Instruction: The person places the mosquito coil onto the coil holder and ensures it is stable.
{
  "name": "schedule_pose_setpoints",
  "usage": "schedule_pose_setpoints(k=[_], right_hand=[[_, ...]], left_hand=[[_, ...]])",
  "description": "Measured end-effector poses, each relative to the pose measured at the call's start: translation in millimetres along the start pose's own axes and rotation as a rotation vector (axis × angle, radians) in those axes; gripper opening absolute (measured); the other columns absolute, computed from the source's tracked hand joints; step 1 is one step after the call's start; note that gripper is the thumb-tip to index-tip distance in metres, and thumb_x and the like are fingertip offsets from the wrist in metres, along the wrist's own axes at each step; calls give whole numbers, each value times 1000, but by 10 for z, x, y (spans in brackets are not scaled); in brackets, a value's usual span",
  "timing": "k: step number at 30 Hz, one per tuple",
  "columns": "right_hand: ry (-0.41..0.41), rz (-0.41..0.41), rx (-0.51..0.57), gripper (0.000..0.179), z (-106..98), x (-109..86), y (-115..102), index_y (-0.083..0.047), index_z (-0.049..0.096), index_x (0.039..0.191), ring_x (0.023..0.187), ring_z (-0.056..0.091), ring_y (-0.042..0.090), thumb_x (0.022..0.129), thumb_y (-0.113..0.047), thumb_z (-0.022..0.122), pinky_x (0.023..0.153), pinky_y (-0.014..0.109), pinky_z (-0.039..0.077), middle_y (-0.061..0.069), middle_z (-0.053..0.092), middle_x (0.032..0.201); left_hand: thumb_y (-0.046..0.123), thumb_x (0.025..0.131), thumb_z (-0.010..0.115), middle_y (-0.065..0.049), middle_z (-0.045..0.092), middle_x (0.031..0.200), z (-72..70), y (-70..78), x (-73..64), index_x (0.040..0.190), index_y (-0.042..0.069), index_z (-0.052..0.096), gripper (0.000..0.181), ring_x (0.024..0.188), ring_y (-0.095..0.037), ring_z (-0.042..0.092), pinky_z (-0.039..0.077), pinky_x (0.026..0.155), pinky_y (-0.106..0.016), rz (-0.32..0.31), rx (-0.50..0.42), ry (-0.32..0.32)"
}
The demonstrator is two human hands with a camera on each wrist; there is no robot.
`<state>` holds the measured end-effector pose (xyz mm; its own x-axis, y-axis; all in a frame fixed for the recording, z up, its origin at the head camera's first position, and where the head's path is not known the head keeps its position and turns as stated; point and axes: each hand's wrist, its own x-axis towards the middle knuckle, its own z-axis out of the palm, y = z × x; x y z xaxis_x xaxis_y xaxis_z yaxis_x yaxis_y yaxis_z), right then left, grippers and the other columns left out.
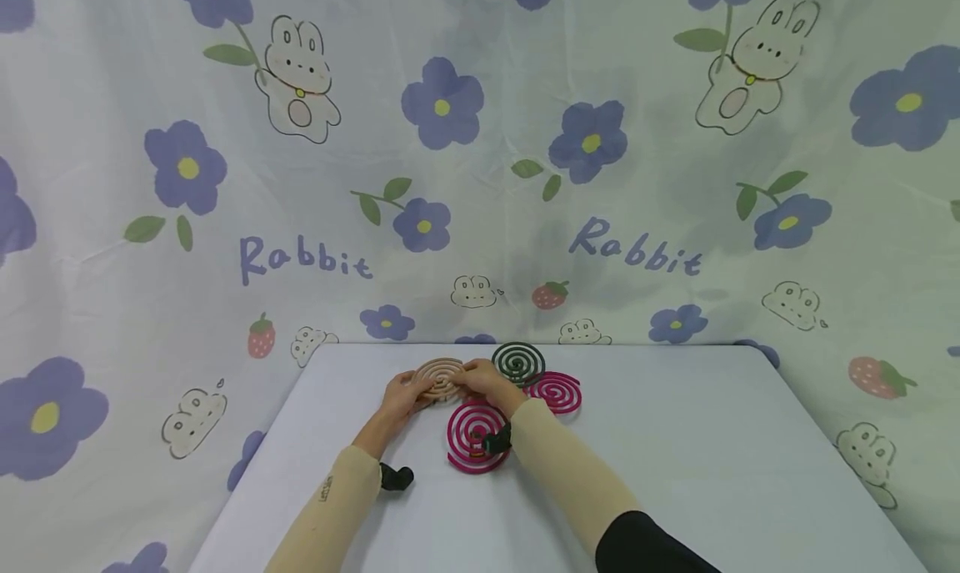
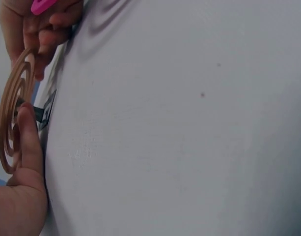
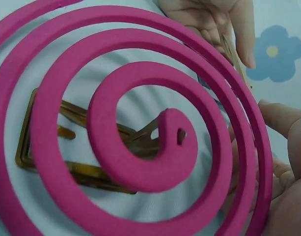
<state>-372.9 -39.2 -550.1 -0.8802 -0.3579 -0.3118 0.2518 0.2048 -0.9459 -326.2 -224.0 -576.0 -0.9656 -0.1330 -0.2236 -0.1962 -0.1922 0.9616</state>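
Observation:
A tan mosquito coil point(image 1: 441, 374) is held just above the table between both hands. My left hand point(image 1: 401, 402) grips its left edge, with the thumb on top near the middle. My right hand point(image 1: 487, 379) pinches its right side. In the left wrist view the tan coil point(image 2: 9, 105) appears nearly edge-on, with a metal coil stand point(image 2: 44, 114) beneath its centre. Below my right wrist sits a pink mosquito coil point(image 3: 140, 174) on a gold-coloured metal stand point(image 3: 74, 169). How the tan coil meets its stand is partly hidden by fingers.
Behind my right hand lies a dark green coil point(image 1: 517, 358), with a second pink coil point(image 1: 555, 392) close by at its right. Everything rests on a white table point(image 1: 712, 456). A patterned curtain point(image 1: 495, 198) rises along the back edge.

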Motion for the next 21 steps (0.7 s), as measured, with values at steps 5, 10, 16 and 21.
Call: schedule_pose_setpoints(k=[5,10,16,21], right_hand=[[17,-11,-36,37,-40,-6,-22,6,57,117,65,62,17,89,-13,71,57,26,52,11,65,83],[25,-18,-95,31,-104,-48,-69,4,59,114,81,64,24,91,-15,69,65,29,53,12,63,93],[42,-44,-310,33,-169,-144,-169,1,61,112,85,64,25,94,-26,66,67,32,54,15,64,100],[40,-62,-438,37,-244,-188,-200,0,61,112,72,65,22,94,-32,65,62,33,54,14,65,96]], left_hand=[[7,93,65,-15,60,97,-23,-8,10,145,-13,15,75,76,-14,66,56,75,-27,11,-42,-14],[11,93,66,-14,61,96,-44,10,-23,146,-9,17,75,80,-16,66,55,79,-29,-33,-48,-9],[10,96,62,-18,61,101,-94,-1,-66,147,-9,15,72,83,-19,67,55,79,-29,-40,-55,-24],[13,97,61,-24,56,109,-163,-19,-124,148,-8,14,73,83,-19,66,55,80,-30,-47,-32,-41]])
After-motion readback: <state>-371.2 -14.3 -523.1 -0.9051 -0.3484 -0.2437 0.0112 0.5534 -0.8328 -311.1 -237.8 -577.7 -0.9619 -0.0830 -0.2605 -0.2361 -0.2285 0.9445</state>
